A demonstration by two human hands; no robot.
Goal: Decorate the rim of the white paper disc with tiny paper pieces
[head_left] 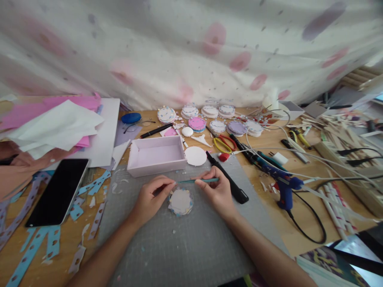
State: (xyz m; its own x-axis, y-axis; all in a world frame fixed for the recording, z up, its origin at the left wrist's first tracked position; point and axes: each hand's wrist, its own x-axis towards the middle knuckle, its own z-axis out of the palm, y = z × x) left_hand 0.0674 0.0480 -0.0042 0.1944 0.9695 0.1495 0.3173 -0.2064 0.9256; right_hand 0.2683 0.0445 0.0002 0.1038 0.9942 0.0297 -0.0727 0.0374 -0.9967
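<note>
Decorated disc (181, 201): it is lying flat on the grey cutting mat (179, 251), at the centre of my clock; I am viewing remotely through the head camera, with 12 pointing away from the wearer.
Left hand (152, 196): it is reaching in from 9 o'clock, thumb and forefinger meeting and, it seems, pinching the left end of a slim teal piece (209, 180).
Right hand (219, 193): it is coming in from between 2 and 3, its fingers gripping the thicker right end of that piece.
Teal span: the piece is bridging both hands just beyond the disc, at 12; I am not managing to tell whether it is a strip or a tool.
Rim trim: blue and yellow bits are edging the disc while its pale middle is looking mostly bare; I am judging the edge well advanced, but how much is remaining I cannot tell.
Far discs (166, 114): several trimmed ones are standing around 12, looking further along.
Plain white disc (196, 156): between 12 and 1, it is showing no trim, so I am counting it as untouched.
Pale box (158, 170): it is sitting open at 11.
Glue gun (285, 193): it is resting near 3.
Phone (56, 193): it is lying dark-screened at 9.
</note>
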